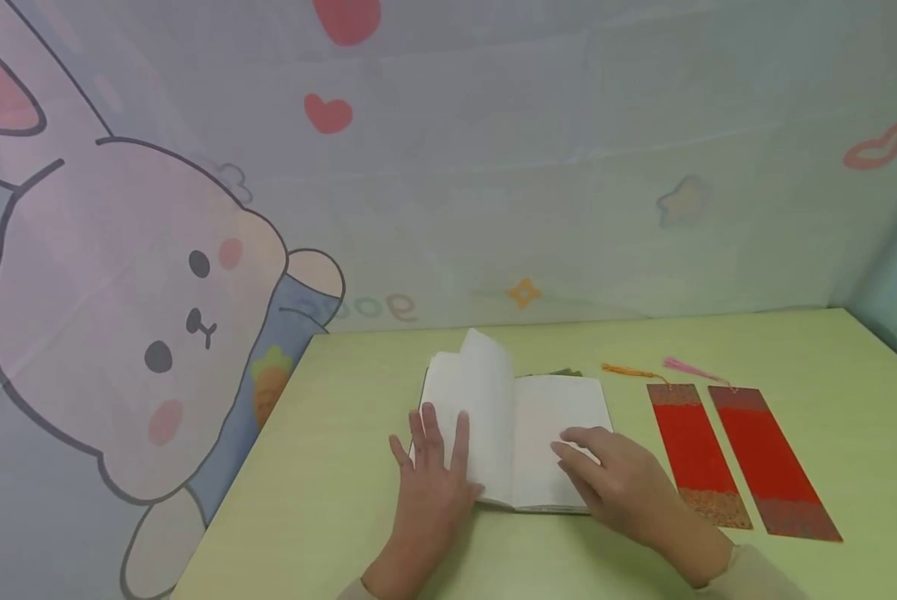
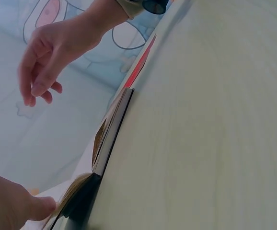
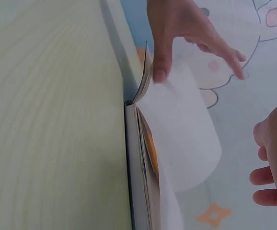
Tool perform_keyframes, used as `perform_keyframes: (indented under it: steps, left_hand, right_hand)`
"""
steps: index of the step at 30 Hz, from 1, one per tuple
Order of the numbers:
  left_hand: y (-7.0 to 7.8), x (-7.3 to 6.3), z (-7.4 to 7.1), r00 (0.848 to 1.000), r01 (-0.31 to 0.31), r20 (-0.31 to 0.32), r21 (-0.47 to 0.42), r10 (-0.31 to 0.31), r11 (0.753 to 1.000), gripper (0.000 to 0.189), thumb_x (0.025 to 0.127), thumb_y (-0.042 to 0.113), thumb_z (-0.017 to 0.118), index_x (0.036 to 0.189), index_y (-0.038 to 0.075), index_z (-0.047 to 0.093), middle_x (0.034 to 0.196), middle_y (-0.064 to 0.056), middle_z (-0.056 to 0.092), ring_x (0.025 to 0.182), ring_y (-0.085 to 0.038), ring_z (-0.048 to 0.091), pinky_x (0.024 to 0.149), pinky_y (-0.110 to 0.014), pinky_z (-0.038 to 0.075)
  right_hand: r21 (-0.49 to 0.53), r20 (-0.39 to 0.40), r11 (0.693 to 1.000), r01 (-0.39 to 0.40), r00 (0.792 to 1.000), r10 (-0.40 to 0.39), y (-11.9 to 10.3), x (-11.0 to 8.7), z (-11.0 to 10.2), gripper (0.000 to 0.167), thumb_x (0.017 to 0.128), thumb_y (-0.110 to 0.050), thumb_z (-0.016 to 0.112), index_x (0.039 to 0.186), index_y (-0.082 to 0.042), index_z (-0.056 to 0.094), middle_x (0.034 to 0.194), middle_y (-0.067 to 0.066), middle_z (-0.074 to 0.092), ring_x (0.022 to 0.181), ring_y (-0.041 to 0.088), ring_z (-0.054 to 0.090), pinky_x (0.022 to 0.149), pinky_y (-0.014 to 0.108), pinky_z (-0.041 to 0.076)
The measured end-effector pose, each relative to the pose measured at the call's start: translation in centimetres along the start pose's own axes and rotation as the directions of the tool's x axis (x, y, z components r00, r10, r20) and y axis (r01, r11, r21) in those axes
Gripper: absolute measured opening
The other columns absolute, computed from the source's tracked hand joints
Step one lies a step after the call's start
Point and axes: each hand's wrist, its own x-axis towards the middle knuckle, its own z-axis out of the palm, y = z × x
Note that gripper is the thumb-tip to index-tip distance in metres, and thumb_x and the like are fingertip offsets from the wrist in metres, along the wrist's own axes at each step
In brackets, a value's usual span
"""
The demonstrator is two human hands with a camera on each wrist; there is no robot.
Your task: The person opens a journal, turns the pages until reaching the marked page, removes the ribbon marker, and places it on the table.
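An open book [image 1: 561, 417] with blank white pages lies on the table. One loose page [image 1: 486, 400] stands partly lifted and curls near the spine. My left hand [image 1: 433, 483] rests with spread fingers on the left-hand pages, thumb by their lower edge. Over the right-hand page hovers my right hand [image 1: 628, 483], its fingers loosely bent and holding nothing; the left wrist view shows this right hand [image 2: 57, 57] raised above the book. An orange-brown piece [image 3: 150, 146] shows between the pages along the book's near edge.
Two red bookmarks lie to the right of the book, one with an orange tassel [image 1: 628, 372], the other with a pink tassel [image 1: 692, 367]. A dark green bit [image 1: 564, 372] pokes out past the book's top edge. Behind the pale green table [image 1: 328, 500] hangs a cartoon-printed cloth [image 1: 493, 167].
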Motion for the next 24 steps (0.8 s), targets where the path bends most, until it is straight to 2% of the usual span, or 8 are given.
perform_keyframes:
  steps: [2, 4, 9, 13, 16, 18, 21, 24]
  left_hand:
    - [-0.1, -0.3, -0.1, 0.997, 0.015, 0.076, -0.011, -0.014, 1.000, 0.096, 0.059, 0.044, 0.083, 0.136, 0.002, 0.043, 0.141, -0.035, 0.026, 0.128, -0.051, 0.028, 0.087, -0.068, 0.034]
    - [-0.2, -0.6, -0.2, 0.979, 0.022, 0.201, -0.040, -0.014, 0.999, 0.084, 0.070, 0.043, 0.077, 0.136, 0.004, 0.044, 0.143, -0.030, 0.027, 0.130, -0.049, 0.026, 0.093, -0.065, 0.032]
    - [-0.4, -1.5, -0.2, 0.883, 0.096, 0.469, -0.161, -0.009, 0.982, 0.056, 0.092, 0.035, 0.054, 0.137, 0.003, 0.043, 0.145, -0.021, 0.032, 0.134, -0.042, 0.024, 0.105, -0.054, 0.024]
    - [-0.6, -1.8, -0.3, 0.831, 0.167, 0.556, -0.222, -0.016, 0.961, 0.053, 0.096, 0.035, 0.048, 0.137, 0.002, 0.043, 0.143, -0.018, 0.038, 0.132, -0.037, 0.030, 0.105, -0.050, 0.026]
    - [-0.7, -2.0, -0.3, 0.796, 0.213, 0.605, -0.253, -0.018, 0.944, 0.058, 0.096, 0.040, 0.046, 0.139, 0.002, 0.041, 0.143, -0.017, 0.038, 0.132, -0.036, 0.032, 0.105, -0.049, 0.028]
    - [-0.8, -2.0, -0.3, 0.774, 0.239, 0.633, -0.264, -0.018, 0.934, 0.061, 0.095, 0.043, 0.045, 0.140, 0.002, 0.039, 0.144, -0.017, 0.036, 0.132, -0.036, 0.031, 0.105, -0.050, 0.028]
    - [-0.9, -2.2, -0.3, 0.748, 0.259, 0.664, -0.268, -0.017, 0.928, 0.064, 0.095, 0.046, 0.045, 0.141, 0.002, 0.038, 0.144, -0.018, 0.035, 0.133, -0.037, 0.030, 0.105, -0.051, 0.028]
    - [-1.0, -2.3, -0.3, 0.728, 0.269, 0.685, -0.266, -0.015, 0.926, 0.064, 0.094, 0.045, 0.046, 0.140, 0.002, 0.038, 0.144, -0.018, 0.035, 0.132, -0.037, 0.031, 0.104, -0.051, 0.029]
  right_hand:
    - [-0.005, 0.053, 0.999, -0.038, 0.998, 0.038, 0.4, -0.8, -0.4, 0.031, 0.098, -0.021, 0.042, 0.095, -0.004, 0.067, 0.089, 0.010, 0.064, 0.066, 0.021, 0.061, 0.053, 0.032, 0.051]
    - [-0.010, 0.109, 0.997, -0.077, 0.991, 0.078, 0.7, -1.6, -0.9, 0.034, 0.099, -0.024, 0.039, 0.096, -0.005, 0.067, 0.090, 0.010, 0.064, 0.067, 0.022, 0.061, 0.054, 0.033, 0.051]
    - [-0.034, 0.245, 0.984, -0.175, 0.953, 0.178, 1.4, -3.2, -1.9, 0.049, 0.100, -0.037, 0.031, 0.094, -0.007, 0.069, 0.090, 0.007, 0.064, 0.073, 0.020, 0.061, 0.057, 0.032, 0.053]
    - [-0.052, 0.343, 0.973, -0.224, 0.911, 0.229, 1.9, -4.4, -2.5, 0.050, 0.098, -0.043, 0.035, 0.093, -0.008, 0.071, 0.091, 0.005, 0.063, 0.075, 0.018, 0.061, 0.060, 0.031, 0.054]
    - [-0.069, 0.396, 0.970, -0.235, 0.886, 0.243, 2.0, -5.1, -2.8, 0.029, 0.090, -0.035, 0.061, 0.093, -0.008, 0.071, 0.090, 0.005, 0.062, 0.075, 0.017, 0.060, 0.060, 0.030, 0.053]
    - [-0.091, 0.433, 0.966, -0.243, 0.864, 0.258, 2.1, -5.5, -3.0, 0.027, 0.078, -0.030, 0.075, 0.093, -0.008, 0.071, 0.088, 0.003, 0.061, 0.074, 0.016, 0.059, 0.059, 0.027, 0.052]
    - [-0.130, 0.504, 0.955, -0.268, 0.811, 0.297, 1.9, -5.7, -3.3, 0.035, 0.068, -0.030, 0.083, 0.094, -0.008, 0.071, 0.086, 0.001, 0.059, 0.070, 0.011, 0.055, 0.056, 0.021, 0.050]
    - [-0.146, 0.579, 0.942, -0.302, 0.746, 0.329, 1.8, -6.0, -3.5, 0.036, 0.070, -0.036, 0.080, 0.093, -0.010, 0.070, 0.083, -0.002, 0.056, 0.067, 0.008, 0.048, 0.052, 0.017, 0.044]
